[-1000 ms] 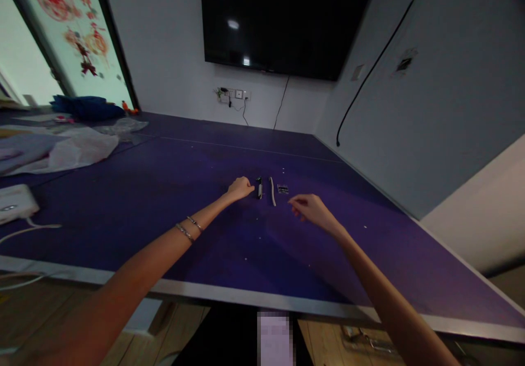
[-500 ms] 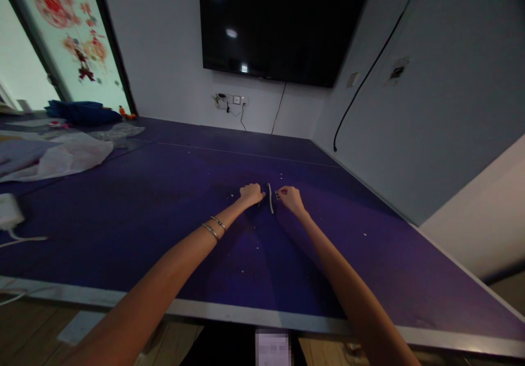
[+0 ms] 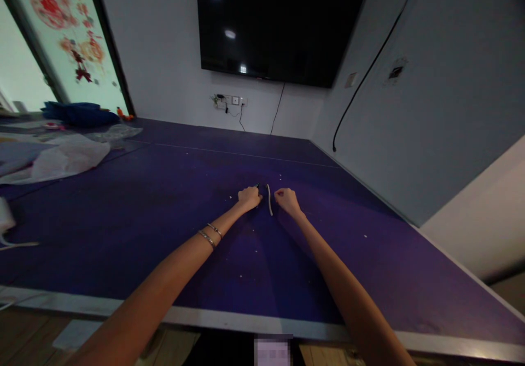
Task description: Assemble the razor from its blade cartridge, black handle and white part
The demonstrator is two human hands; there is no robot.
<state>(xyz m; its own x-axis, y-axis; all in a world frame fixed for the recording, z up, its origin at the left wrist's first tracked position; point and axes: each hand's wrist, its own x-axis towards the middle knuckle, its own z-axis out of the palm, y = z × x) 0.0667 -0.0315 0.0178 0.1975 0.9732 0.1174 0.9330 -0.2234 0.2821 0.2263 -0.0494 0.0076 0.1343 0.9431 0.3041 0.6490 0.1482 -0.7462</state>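
Observation:
Over the purple tabletop (image 3: 295, 278), my left hand (image 3: 249, 197) is closed, palm down. A bit of something dark shows past its fingers, mostly hidden by the hand. My right hand (image 3: 288, 200) faces it with thumb and fingers pinched together; whatever is between them is too small or hidden to make out. Between the two hands is a thin, pale, slightly curved strip (image 3: 269, 199), running away from me. Neither hand visibly touches the strip.
Small white specks dot the tabletop. At left are a crumpled translucent plastic bag (image 3: 69, 155), a dark blue cloth bundle (image 3: 80, 113) and a white adapter with a cord (image 3: 5, 215). A black cable (image 3: 365, 76) hangs along the right wall. A television (image 3: 283, 24) hangs behind.
A small pale piece visible at my right fingertips half a second ago no longer shows. Both hands have shifted very slightly, and the view has moved a little. The strip stays between them.

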